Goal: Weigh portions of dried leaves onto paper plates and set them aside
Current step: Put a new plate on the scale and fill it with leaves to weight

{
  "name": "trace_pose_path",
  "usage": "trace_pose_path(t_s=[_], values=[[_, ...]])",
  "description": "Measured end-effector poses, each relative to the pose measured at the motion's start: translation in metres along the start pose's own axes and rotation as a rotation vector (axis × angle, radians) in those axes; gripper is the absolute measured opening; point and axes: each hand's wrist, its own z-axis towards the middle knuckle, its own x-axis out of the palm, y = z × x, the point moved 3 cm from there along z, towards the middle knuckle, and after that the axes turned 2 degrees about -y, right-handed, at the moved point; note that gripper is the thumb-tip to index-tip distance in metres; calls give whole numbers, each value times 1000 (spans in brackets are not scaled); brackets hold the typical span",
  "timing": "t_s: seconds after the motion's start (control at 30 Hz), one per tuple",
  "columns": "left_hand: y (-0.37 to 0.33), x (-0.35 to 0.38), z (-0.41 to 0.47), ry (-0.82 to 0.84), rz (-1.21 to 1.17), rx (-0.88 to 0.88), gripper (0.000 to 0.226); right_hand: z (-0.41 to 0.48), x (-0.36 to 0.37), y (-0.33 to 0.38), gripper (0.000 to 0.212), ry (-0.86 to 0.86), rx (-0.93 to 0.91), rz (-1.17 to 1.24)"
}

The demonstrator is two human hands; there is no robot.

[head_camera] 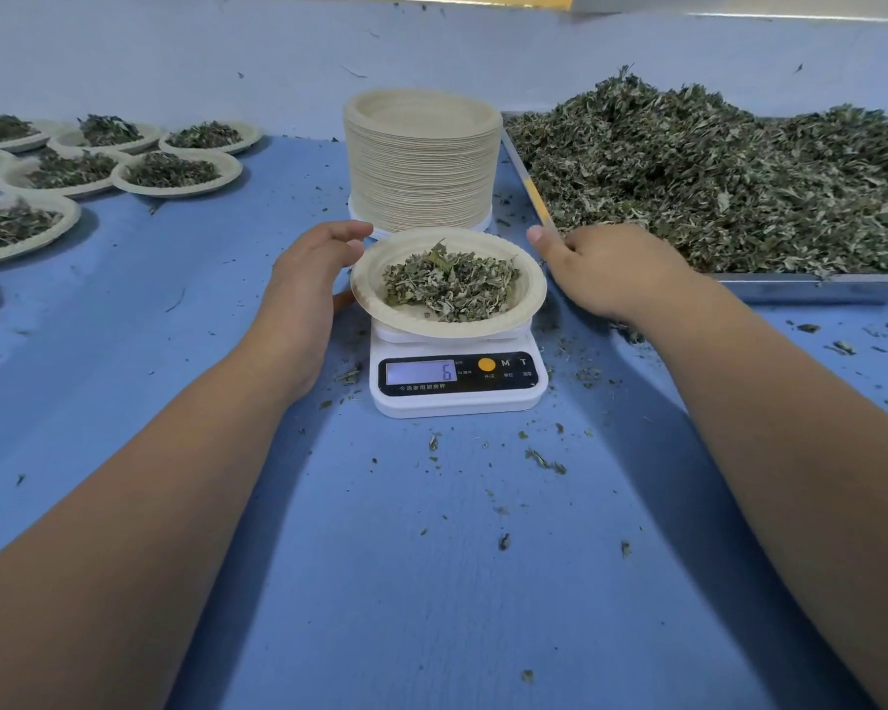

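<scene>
A paper plate (pixel 526 299) with a small heap of dried leaves (pixel 449 284) sits on the white digital scale (pixel 457 397), whose display reads 6. My left hand (pixel 303 284) cups the plate's left rim, fingers curled behind it and thumb at its near edge. My right hand (pixel 611 269) rests at the near left corner of the metal tray (pixel 811 288), thumb stretched out; its fingertips are hidden by the hand. Nothing shows in it. A large heap of dried leaves (pixel 713 176) fills the tray.
A tall stack of empty paper plates (pixel 421 161) stands right behind the scale. Several filled plates (pixel 175 171) lie at the far left of the blue table (pixel 431 581). Loose leaf bits are scattered around the scale.
</scene>
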Motion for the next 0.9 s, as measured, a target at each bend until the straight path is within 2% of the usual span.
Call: trace_pose_path(t_s=[0.13,0.23,0.33,0.5,0.63,0.7,0.8,0.9], values=[[1,-1,-1,-23,-9,-22,33,2,3,4,67,-33,56,-8],[0,-1,-1,-27,8,-32,33,-2,3,-1,63,-147,43,25],[-2,-1,-3,-38,15,-38,31,-1,-1,-5,61,-253,4,99],[-5,0,-5,-56,23,-54,34,18,-28,5,62,-312,37,209],[-6,1,-6,-52,-4,-54,36,30,-53,51,61,-393,-115,422],[-6,1,-6,-49,-20,-44,35,31,-60,79,63,-375,-245,462],[-5,1,-5,-49,-15,-34,30,29,-61,113,66,-290,-397,387],[-3,0,-2,-59,-21,-15,28,25,-48,127,58,-91,-502,245]])
